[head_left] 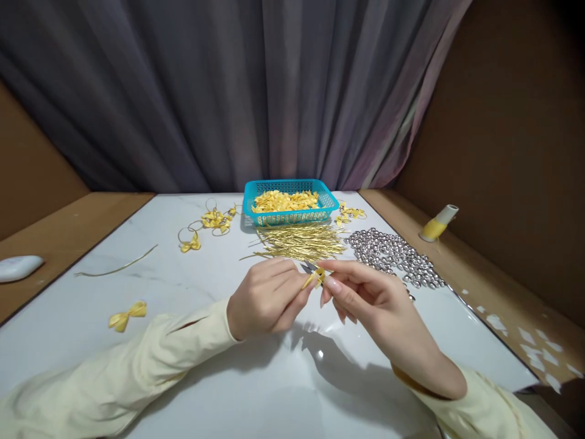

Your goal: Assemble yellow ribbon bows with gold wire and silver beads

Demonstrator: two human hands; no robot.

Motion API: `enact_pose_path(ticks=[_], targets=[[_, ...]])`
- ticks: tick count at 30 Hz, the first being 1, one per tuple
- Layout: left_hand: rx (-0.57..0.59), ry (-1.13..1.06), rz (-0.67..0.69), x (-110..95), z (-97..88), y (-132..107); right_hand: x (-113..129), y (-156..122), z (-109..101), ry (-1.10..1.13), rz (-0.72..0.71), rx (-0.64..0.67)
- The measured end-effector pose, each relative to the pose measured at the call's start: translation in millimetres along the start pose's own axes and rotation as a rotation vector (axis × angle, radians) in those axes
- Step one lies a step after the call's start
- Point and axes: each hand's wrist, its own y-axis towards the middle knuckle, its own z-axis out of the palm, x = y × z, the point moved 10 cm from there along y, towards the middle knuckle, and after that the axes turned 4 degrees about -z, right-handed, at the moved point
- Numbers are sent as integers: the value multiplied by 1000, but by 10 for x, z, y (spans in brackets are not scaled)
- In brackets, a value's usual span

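My left hand [269, 296] is closed, its fingertips pinched on a small yellow ribbon bow [314, 278] above the table. From the other side, my right hand [368, 299] pinches the same bow between thumb and forefinger, its other fingers loosely curled. Dark pointed metal blades [309, 267] show just behind the bow; which hand they rest in, if either, I cannot tell. Just past my hands lies a pile of gold wire ties [301, 242]. A separate yellow bow [128, 315] lies at the left, beyond my left sleeve.
Behind the ties stands a blue basket [249, 210] of yellow bows. Bows with wire loops [216, 221] lie left of it, others [350, 213] right. Silver beads [393, 253] spread at right, near a yellow thread spool [439, 224]. One wire tie [116, 267] lies left.
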Motion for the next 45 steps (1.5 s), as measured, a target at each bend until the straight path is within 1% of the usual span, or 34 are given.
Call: enact_pose_path(ticks=[4,9,11,14,17,20,23,25,28,32,36,41,45], targets=[[-6,22,-16,14,28,-38,-52,16,43,15,2,9],[-44,24,-31,39,21,-57,-143,1,130,7,16,68],[-58,27,-20,64,22,-63,-167,4,141,81,29,66],[-80,34,2,130,26,-79,-191,29,124,268,64,45],[-101,64,6,207,26,-103,-277,50,114,438,164,44],[-119,98,-5,249,25,-135,-413,39,198,616,310,106],[-134,122,-99,322,21,-156,-532,0,344,763,442,192],[-126,78,-190,387,38,-163,-576,-5,395,803,469,211],[-101,-42,-291,451,90,-165,-555,16,426,802,424,236],[-104,-153,-357,484,122,-165,-489,15,459,746,380,282],[-93,-241,-414,505,156,-178,-479,24,442,641,364,254],[-72,-352,-485,537,220,-196,-547,52,380,509,347,186],[-68,-393,-530,584,259,-214,-561,70,330,425,306,165]])
